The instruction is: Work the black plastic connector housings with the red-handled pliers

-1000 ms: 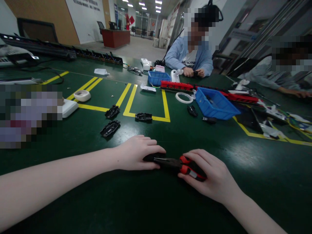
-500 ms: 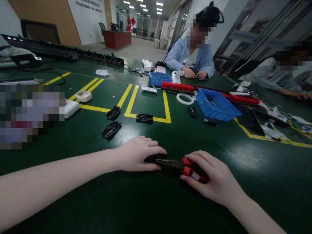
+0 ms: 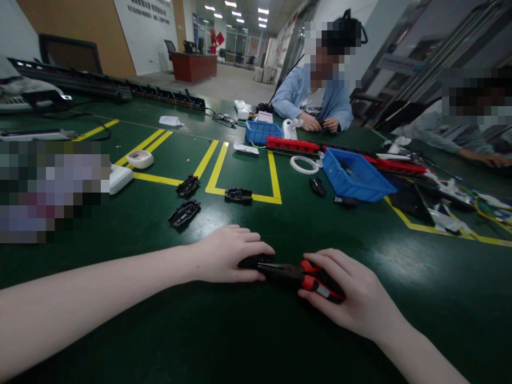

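Observation:
Between thumb and fingers, my left hand [image 3: 230, 253] grips a small black plastic part [image 3: 250, 262] just above the green table, its far side hidden by the fingers. My right hand [image 3: 348, 293] is wrapped around the red-and-black handles of needle-nose pliers [image 3: 284, 270]. The pliers point left, and their jaw tips meet the black part; whether they clamp it I cannot tell. Beyond my left hand lie black plastic housings: one housing [image 3: 184, 214] nearest, another housing [image 3: 188, 185] behind it, and a third housing [image 3: 239, 195] on the yellow tape.
A blue bin [image 3: 356, 176] with black parts stands right of centre, with a smaller blue bin [image 3: 262, 132] farther back. A white ring [image 3: 303, 165], a tape roll [image 3: 140, 159] and long red strips [image 3: 294, 144] lie about. Across the table sits a person [image 3: 312, 96]; another is at the right.
The view has shifted very slightly. My hands, the black part and the pliers keep almost the same positions, with both grips unchanged.

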### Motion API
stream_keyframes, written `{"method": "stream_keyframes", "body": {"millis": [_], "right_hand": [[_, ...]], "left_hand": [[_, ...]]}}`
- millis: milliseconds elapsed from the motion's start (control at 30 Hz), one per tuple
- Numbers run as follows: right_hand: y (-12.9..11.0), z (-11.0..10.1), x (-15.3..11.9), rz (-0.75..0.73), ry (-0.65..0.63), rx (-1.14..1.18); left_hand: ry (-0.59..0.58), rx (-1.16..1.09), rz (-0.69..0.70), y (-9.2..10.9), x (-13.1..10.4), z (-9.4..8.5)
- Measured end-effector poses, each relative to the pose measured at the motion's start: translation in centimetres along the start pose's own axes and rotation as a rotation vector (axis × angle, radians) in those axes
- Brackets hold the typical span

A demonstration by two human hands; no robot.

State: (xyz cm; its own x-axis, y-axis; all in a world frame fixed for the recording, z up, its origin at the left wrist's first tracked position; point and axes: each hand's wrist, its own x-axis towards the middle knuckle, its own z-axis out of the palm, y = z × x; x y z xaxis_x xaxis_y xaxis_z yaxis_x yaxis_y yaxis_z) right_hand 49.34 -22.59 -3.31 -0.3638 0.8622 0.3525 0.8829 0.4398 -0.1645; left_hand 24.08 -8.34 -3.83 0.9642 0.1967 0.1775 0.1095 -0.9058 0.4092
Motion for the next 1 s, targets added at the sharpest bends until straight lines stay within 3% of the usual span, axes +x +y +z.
{"method": "stream_keyframes", "body": {"millis": [1000], "right_hand": [[0.41, 0.34, -0.31, 0.051, -0.04, 0.069]], "left_hand": [[0.001, -0.026, 0.0, -0.35, 0.08, 0.15]]}}
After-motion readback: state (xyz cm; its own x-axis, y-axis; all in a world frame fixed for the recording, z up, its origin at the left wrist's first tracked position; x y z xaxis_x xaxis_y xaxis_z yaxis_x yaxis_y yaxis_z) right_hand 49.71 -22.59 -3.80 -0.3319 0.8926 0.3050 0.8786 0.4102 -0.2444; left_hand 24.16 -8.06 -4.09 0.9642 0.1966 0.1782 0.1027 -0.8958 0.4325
